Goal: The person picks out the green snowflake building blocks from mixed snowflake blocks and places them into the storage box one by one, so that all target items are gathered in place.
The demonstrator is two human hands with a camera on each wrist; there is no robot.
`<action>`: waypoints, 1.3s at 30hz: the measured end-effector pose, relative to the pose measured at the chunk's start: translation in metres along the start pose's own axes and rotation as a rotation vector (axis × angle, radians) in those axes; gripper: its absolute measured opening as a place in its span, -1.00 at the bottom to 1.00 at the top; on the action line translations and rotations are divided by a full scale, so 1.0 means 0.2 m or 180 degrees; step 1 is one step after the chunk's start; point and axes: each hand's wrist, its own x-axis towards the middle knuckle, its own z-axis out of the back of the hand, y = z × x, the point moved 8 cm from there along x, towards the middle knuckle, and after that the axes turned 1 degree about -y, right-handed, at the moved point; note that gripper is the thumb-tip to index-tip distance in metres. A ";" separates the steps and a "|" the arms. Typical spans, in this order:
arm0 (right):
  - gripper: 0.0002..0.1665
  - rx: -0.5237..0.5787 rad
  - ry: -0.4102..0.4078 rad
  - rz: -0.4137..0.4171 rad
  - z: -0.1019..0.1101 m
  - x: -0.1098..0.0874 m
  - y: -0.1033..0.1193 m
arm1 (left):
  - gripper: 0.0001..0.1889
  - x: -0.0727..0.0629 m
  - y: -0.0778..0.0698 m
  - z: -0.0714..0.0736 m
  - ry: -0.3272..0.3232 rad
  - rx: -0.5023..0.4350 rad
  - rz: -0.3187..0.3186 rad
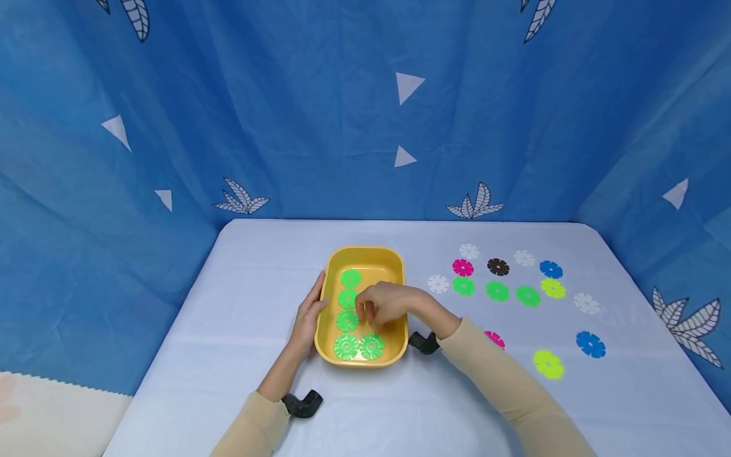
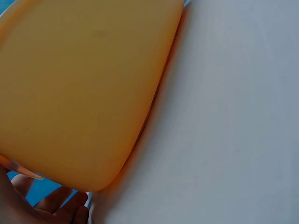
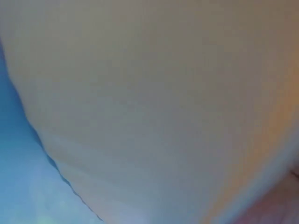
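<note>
A yellow rectangular tray [image 1: 360,364] rests on the white table. Green notched discs [image 1: 346,346] lie in it, several in a column along its left side and one more at the near right. At the tray's left side is my left hand [image 1: 305,320], its thumb at the rim and its fingers along the outer wall. The left wrist view shows some of those fingers [image 2: 70,203] beside the tray's corner. My right hand [image 1: 388,303] reaches over the right rim, fingers bent downward inside the tray. Whether they pinch a disc is hidden.
Right of the tray lie loose notched discs: white [image 1: 438,284], pink [image 1: 463,267], black [image 1: 498,266], green [image 1: 497,291], blue [image 1: 591,344] and yellow [image 1: 549,364]. A blue patterned curtain [image 1: 342,127] hangs behind the table. Black wrist devices [image 1: 304,404] are at both wrists.
</note>
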 end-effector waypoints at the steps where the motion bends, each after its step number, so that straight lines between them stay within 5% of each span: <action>1: -0.77 0.0077 -0.0050 0.0095 0.02 -0.01 0.01 | -0.38 0.00 0.00 0.00 -0.0005 -0.0001 0.0005; 5: -0.77 0.0560 -0.0364 0.0399 0.11 -0.08 0.01 | -0.38 0.00 0.00 0.00 -0.0014 -0.0010 0.0010; 8: -0.75 0.0924 -0.0738 0.0331 0.18 -0.19 -0.06 | -0.38 0.00 0.01 0.00 -0.0006 0.0001 0.0004; 16: -0.66 0.1488 -0.1789 -0.0619 0.28 -0.56 -0.44 | -0.39 -0.01 0.01 0.01 0.0006 0.0004 0.0011; 28: -0.29 0.1376 -0.2256 -0.1555 0.29 -1.03 -0.83 | -0.39 -0.01 0.01 0.01 0.0023 -0.0037 0.0025; 39: -0.09 0.1181 -0.2753 -0.1987 0.29 -1.38 -1.10 | -0.39 -0.01 0.01 0.00 0.0006 -0.0007 0.0019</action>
